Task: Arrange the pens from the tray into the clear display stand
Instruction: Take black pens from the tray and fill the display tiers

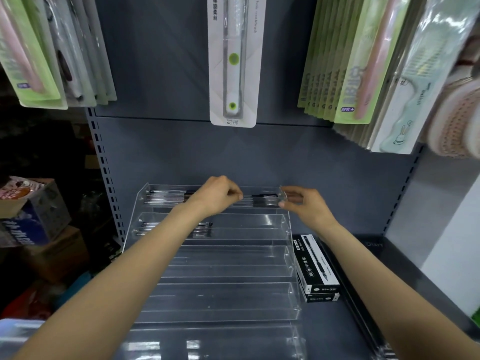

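A clear stepped display stand (287, 229) sits on the grey shelf in front of me. Its top row holds pens with black caps at the left (166, 197) and a bundle of pens at the right (262, 200). My left hand (218, 196) pinches the left end of that right bundle with curled fingers. My right hand (304, 203) holds the bundle's right end at the stand's top right corner, between thumb and fingers. A few more pens (202, 228) lie in the second row, partly behind my left forearm. The lower rows hold nothing.
Two black-and-white pen boxes (315, 266) lie stacked right of the stand. Packaged toothbrushes (232, 61) and combs hang on the back panel above. Cardboard boxes (33, 211) stand off to the left. A clear plastic tray edge (15, 331) shows at bottom left.
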Action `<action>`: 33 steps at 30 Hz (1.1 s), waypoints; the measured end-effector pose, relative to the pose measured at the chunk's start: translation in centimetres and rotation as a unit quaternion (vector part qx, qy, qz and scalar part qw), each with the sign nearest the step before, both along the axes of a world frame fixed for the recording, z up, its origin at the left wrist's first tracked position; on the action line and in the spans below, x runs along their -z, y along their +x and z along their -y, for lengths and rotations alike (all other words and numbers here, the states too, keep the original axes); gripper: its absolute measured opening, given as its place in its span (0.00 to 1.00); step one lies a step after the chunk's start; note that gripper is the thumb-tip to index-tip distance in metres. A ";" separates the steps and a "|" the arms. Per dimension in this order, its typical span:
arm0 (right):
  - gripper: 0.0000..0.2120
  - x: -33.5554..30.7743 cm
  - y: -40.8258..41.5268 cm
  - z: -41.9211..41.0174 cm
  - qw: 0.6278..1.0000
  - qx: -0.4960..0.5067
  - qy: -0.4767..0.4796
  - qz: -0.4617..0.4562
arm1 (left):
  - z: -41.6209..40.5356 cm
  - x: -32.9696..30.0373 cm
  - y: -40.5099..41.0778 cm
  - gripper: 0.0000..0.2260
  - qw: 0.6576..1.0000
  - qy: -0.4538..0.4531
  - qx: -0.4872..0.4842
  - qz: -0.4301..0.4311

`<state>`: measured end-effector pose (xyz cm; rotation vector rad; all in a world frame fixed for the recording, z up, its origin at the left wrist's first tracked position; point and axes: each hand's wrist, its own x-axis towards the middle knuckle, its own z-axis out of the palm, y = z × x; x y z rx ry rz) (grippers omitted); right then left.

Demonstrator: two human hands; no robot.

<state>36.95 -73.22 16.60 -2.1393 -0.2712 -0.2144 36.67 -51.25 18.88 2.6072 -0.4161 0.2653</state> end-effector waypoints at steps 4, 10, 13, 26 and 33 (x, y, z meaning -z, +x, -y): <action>0.22 0.1 -0.2 -0.2 1.000 0.013 0.002 0.000 | 0.1 0.8 0.2 0.10 0.999 0.045 0.005 0.008; 0.20 -0.1 -1.4 -0.7 0.997 0.032 -0.056 0.030 | 0.8 0.7 -0.5 0.09 0.999 0.021 -0.018 0.023; 0.15 -0.7 -3.0 -1.2 0.990 0.039 -0.075 0.113 | 1.4 0.9 -2.3 0.08 0.993 -0.033 -0.050 0.101; 0.11 1.4 -13.8 -13.0 0.980 -0.144 -0.079 0.109 | -7.1 6.3 -17.9 0.04 0.959 -0.039 -0.230 0.158; 0.11 7.7 -22.3 -29.4 0.967 -0.232 -0.105 -0.009 | -23.9 13.0 -28.5 0.07 0.948 -0.032 -0.316 0.009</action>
